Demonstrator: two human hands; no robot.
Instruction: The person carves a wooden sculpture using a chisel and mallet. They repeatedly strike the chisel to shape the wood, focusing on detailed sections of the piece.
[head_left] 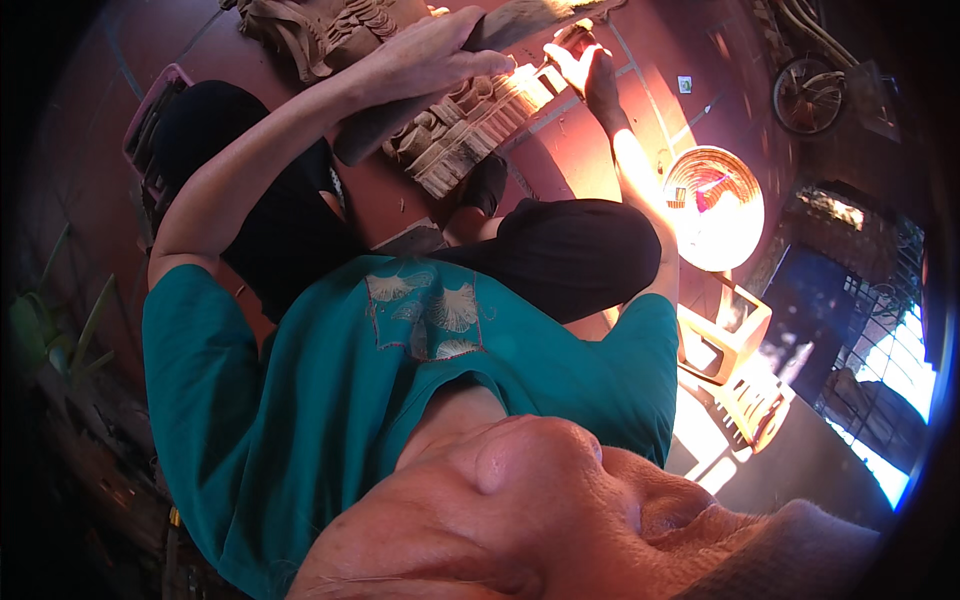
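My left hand point(430, 60) reaches across from the left, its fingers wrapped over a long dark piece of wood point(520, 22). One end of that piece points down toward my knees, and the other lies at the top edge in sunlight. To its right, my right hand point(590, 75) is closed on a small reddish-brown piece point(575, 40); glare hides what kind of thing it is. Below and between the hands lies a stack of carved, ridged wooden pieces point(455, 140) on the floor. More carved brown pieces point(320, 35) lie at the upper left.
The floor point(570, 150) is red tile. A round woven basket point(715, 205) stands to the right in strong sun, with a wooden stool point(725, 330) below it. A spoked wheel point(810, 95) is at the upper right. Plants point(60, 330) are at the left edge.
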